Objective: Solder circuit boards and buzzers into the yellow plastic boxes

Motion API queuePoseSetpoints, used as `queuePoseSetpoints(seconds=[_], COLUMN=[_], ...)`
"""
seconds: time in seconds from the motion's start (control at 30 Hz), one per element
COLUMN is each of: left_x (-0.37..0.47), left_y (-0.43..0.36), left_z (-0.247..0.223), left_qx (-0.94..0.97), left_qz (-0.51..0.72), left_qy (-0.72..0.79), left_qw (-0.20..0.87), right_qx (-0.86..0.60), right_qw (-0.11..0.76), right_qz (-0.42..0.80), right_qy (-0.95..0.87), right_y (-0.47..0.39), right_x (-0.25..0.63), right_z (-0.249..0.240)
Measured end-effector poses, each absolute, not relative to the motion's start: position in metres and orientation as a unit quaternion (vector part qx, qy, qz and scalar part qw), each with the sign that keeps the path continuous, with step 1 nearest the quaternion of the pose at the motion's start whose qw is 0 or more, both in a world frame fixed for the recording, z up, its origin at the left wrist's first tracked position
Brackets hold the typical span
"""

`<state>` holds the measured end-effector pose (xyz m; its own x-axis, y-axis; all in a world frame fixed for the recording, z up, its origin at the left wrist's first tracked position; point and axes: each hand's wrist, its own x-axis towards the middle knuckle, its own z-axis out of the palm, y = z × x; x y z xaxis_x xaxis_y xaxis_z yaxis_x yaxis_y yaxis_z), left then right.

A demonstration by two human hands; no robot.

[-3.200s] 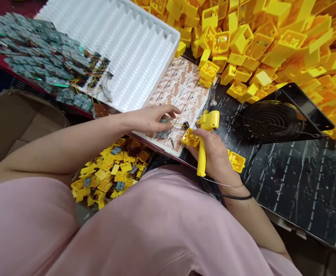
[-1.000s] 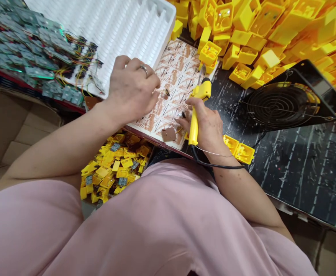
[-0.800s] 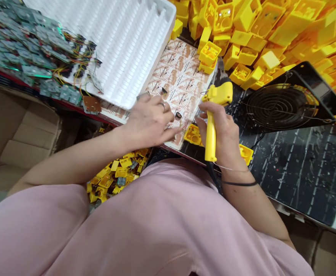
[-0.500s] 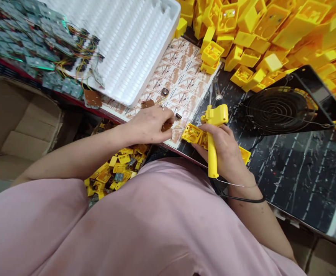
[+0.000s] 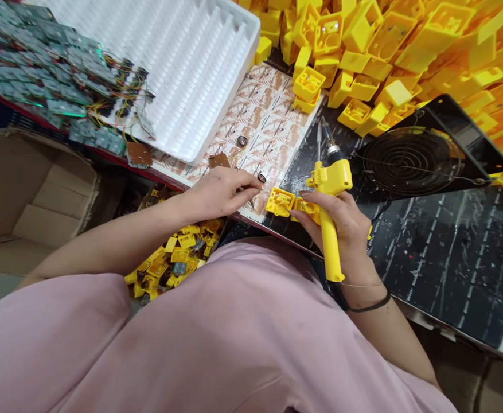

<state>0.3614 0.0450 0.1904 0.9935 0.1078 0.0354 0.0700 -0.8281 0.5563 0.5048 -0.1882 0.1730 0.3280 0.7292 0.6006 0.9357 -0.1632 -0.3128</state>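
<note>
My right hand (image 5: 341, 221) is wrapped around a yellow soldering gun (image 5: 330, 241), its metal tip pointing away from me. The thumb and index finger of that hand also reach to a small yellow casing (image 5: 306, 210). Beside it, an open yellow casing (image 5: 280, 202) lies at the table's front edge. My left hand (image 5: 223, 192) is pinched, its fingertips close to a small round black part (image 5: 261, 178); what is between them is too small to make out. Past the left fingers lie a brown circuit board (image 5: 219, 161) and another round part (image 5: 242, 141) with thin wires.
A white foam tray (image 5: 199, 152) stands at the back left beside piled green circuit boards (image 5: 31, 63). Yellow casings (image 5: 406, 51) are heaped at the back right, behind a black fan (image 5: 410, 163). Below the table edge sits a container of yellow parts (image 5: 160, 264), near a cardboard box (image 5: 40, 201).
My left fingertips have moved right and toward me, to the small round part. The soldering gun has shifted slightly right in my right hand. The whole view has drifted a little.
</note>
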Motion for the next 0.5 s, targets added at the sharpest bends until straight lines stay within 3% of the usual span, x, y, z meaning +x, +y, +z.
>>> queuePoseSetpoints(seconds=[0.27, 0.37, 0.5], left_x=[0.357, 0.36, 0.367], left_y=[0.033, 0.032, 0.034], left_z=[0.182, 0.175, 0.171], left_qx=[0.982, 0.977, 0.976], left_qz=[0.163, 0.186, 0.168], left_qy=[0.002, -0.017, -0.011], left_qw=[0.094, 0.105, 0.139], right_qx=[-0.714, -0.717, -0.701], right_qw=[0.308, 0.299, 0.372], right_qz=[-0.045, -0.071, -0.139], right_qy=[-0.627, -0.626, -0.592], right_y=[-0.173, -0.17, -0.193], right_x=[0.503, 0.501, 0.499], right_z=[0.165, 0.168, 0.189])
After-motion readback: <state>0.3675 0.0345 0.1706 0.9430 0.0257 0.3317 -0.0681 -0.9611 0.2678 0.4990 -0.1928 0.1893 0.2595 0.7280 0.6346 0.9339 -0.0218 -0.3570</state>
